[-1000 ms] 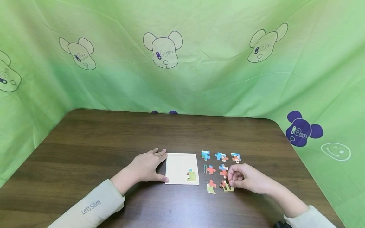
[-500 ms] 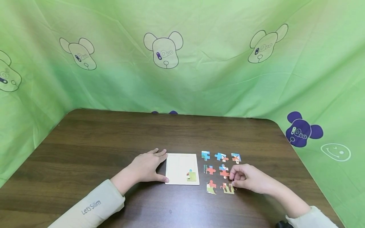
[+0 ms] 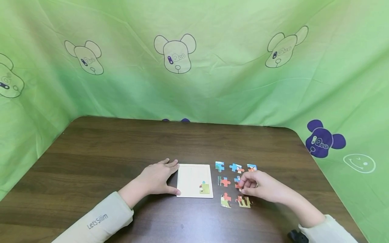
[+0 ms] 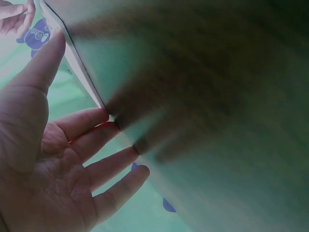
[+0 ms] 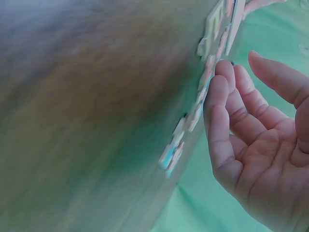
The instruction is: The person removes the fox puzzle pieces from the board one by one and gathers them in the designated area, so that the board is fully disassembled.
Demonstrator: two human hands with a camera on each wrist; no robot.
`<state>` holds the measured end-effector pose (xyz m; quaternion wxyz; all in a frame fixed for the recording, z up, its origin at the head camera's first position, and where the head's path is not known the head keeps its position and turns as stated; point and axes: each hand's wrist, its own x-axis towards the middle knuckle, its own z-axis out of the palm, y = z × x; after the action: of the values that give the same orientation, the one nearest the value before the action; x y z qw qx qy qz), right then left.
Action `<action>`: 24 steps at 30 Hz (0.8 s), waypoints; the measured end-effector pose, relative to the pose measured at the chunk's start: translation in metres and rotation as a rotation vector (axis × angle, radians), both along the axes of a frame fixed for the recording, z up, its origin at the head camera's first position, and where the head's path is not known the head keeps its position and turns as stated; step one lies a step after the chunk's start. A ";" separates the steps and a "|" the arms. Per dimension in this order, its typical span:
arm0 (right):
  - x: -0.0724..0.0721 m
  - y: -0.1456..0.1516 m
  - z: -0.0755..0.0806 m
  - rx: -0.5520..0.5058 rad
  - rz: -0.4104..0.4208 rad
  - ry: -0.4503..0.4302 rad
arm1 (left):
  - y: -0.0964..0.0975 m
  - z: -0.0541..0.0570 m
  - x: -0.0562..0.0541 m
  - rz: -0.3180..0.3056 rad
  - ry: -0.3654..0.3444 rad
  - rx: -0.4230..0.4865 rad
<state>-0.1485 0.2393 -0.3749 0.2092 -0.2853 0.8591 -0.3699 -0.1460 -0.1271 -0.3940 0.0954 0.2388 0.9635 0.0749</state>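
Note:
My left hand (image 3: 156,179) steadies the left edge of a pale square puzzle board (image 3: 188,177), its thumb at the near corner and its fingertips at the far one. In the left wrist view those fingers (image 4: 116,166) are spread and fairly straight. One green jigsaw piece (image 3: 205,189) lies in the board's lower right corner. My right hand (image 3: 264,187) hovers at a red-and-blue jigsaw piece (image 3: 237,179), partly covering it. In the right wrist view the thumb (image 5: 275,72) stands apart from the bent fingers, with nothing between them.
Several loose jigsaw pieces lie in rows right of the board, including a blue one (image 3: 219,166), a red one (image 3: 225,182) and a yellow-green one (image 3: 244,201). Behind the brown table (image 3: 121,141) hangs a green printed cloth (image 3: 212,67).
My right hand has left the yellow-green piece in the near row and moved slightly up and left to the middle-row piece. My left hand and the board have not visibly moved.

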 end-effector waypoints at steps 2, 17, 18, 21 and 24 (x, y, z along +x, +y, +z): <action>-0.001 -0.006 0.001 0.007 0.010 0.016 | 0.000 0.000 0.000 0.002 -0.005 0.002; -0.013 -0.048 0.005 0.007 0.067 0.055 | 0.001 0.001 0.000 0.000 -0.009 -0.009; -0.014 -0.051 0.005 0.011 0.070 0.053 | 0.001 0.001 0.000 -0.001 -0.008 -0.009; -0.017 -0.060 0.004 0.017 0.088 0.047 | 0.001 0.002 -0.001 -0.001 -0.008 -0.006; -0.019 -0.069 0.002 0.011 0.113 0.050 | 0.001 0.002 -0.001 0.002 -0.010 -0.006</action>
<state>-0.1677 0.1706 -0.3726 0.2098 -0.3412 0.8486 -0.3456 -0.1468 -0.1262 -0.3919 0.1006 0.2372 0.9635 0.0732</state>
